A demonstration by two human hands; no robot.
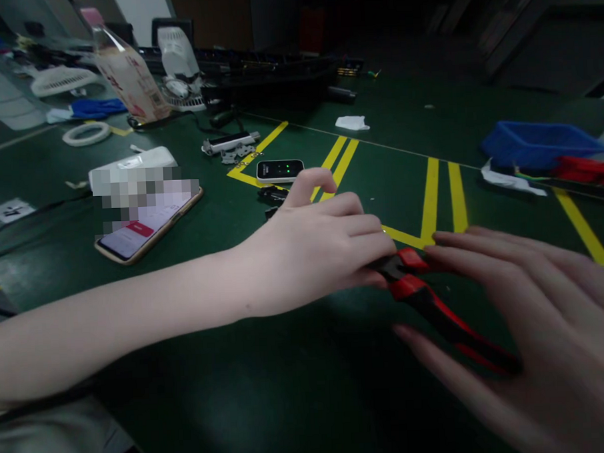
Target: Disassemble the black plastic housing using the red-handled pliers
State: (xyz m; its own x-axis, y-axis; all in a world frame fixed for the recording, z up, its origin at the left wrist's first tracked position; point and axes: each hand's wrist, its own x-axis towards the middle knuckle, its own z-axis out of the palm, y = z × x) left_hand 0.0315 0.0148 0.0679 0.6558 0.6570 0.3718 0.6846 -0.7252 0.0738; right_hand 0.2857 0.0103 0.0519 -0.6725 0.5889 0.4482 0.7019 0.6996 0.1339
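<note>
My left hand (327,242) reaches in from the left, its fingers curled at the jaw end of a pair of pliers (449,323) with red and black handles. The jaw tips and anything between them are hidden by those fingers. My right hand (541,323) is spread around the handles at the lower right. Its long fingers lie stretched out over the upper handle, with the thumb apart from the lower one. The lower handle's end meets the base of the thumb. Beyond my left hand lies a small white-edged device (280,170) with green lights, with small black parts (273,194) beside it.
A phone (149,223) and a white box (133,168) lie at left, partly pixelated. Small metal parts (239,154) lie farther back. A drink bottle (128,74), a small white fan (178,55) and a tape ring (86,134) stand behind. A blue bin (541,142) sits at right.
</note>
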